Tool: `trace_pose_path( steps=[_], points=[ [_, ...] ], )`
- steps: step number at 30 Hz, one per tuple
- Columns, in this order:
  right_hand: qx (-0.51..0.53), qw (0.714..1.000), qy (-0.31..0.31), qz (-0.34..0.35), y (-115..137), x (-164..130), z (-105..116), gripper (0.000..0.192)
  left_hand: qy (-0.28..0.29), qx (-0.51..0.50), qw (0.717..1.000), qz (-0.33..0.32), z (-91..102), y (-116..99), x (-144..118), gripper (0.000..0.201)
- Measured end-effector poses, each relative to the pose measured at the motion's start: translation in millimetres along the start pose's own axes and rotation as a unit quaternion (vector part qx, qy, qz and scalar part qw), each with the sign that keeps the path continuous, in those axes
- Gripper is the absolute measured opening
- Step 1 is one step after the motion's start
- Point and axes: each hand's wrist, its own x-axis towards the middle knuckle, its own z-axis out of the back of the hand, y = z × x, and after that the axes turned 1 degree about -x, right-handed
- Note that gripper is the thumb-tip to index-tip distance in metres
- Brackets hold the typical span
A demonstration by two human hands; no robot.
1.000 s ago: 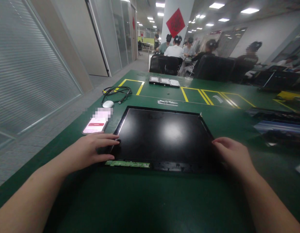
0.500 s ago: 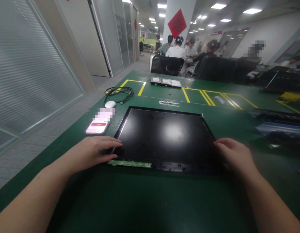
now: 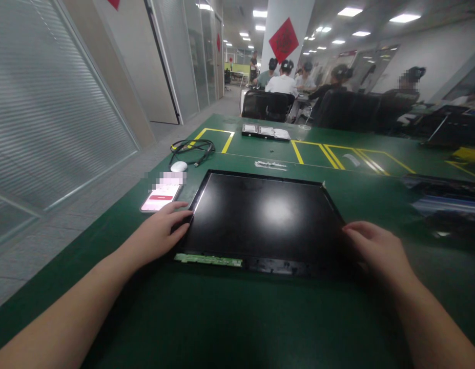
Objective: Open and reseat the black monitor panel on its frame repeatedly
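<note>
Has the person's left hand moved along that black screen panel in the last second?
Yes. The left hand has slid up the panel's left edge, away from the green circuit strip and toward the phone.

My bare left hand (image 3: 160, 233) and right hand (image 3: 379, 251) are pale against the glossy black flat display panel (image 3: 266, 215), which has a narrow bright green circuit strip (image 3: 208, 260) on its near edge. The table mat (image 3: 237, 318) is dark green with yellow painted outlines (image 3: 314, 152). A phone (image 3: 161, 197) shows a pink and white screen. The oval mouse (image 3: 179, 166) is white; the coiled cable (image 3: 191, 147) black.
</note>
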Motion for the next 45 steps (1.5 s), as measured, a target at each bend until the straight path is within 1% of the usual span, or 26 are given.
trace_pose_path(
  steps=[7, 13, 19, 23, 29, 33, 36, 39, 43, 45],
  points=[
    [-0.001, 1.000, 0.002, -0.027, 0.8, 1.2, 0.3, 0.026, 0.010, 0.006, 1.000, -0.001, 0.0, -5.5, 3.0, 0.054],
    [0.075, 0.996, 0.002, -0.055, 1.8, -0.5, -1.5, 0.028, 0.013, -0.001, 1.000, -0.009, 1.4, -4.2, 0.2, 0.058],
    [0.092, 0.993, -0.007, -0.080, 0.8, 2.1, -5.0, 0.027, 0.014, -0.017, 1.000, -0.007, 5.4, -6.8, -0.8, 0.059],
    [0.102, 0.991, -0.015, -0.081, -1.0, 4.2, -8.0, 0.027, 0.013, -0.034, 0.999, -0.008, 6.9, -7.8, -1.9, 0.061],
    [0.112, 0.990, -0.017, -0.088, 2.0, 2.8, -8.1, 0.027, 0.007, -0.066, 0.998, -0.007, 8.8, -7.0, -2.7, 0.056],
    [0.119, 0.988, -0.016, -0.096, 2.5, 2.2, -6.2, 0.027, 0.022, -0.081, 0.996, 0.005, 9.2, -5.7, -1.0, 0.052],
    [0.117, 0.990, -0.008, -0.084, 2.1, 1.7, -3.5, 0.028, 0.023, -0.079, 0.996, 0.023, 8.4, -2.6, 0.4, 0.052],
    [0.091, 0.994, 0.009, -0.052, 4.1, -0.7, -0.1, 0.028, 0.020, -0.076, 0.996, 0.031, 8.3, 0.8, 0.1, 0.051],
    [0.013, 1.000, 0.018, -0.011, 8.4, -5.6, 3.6, 0.028, 0.030, -0.077, 0.997, 0.014, 9.4, 3.0, -2.9, 0.052],
    [0.001, 1.000, 0.015, -0.005, 7.7, -6.5, 4.6, 0.029, 0.026, -0.056, 0.998, -0.005, 9.7, 3.4, -4.7, 0.057]
  ],
)
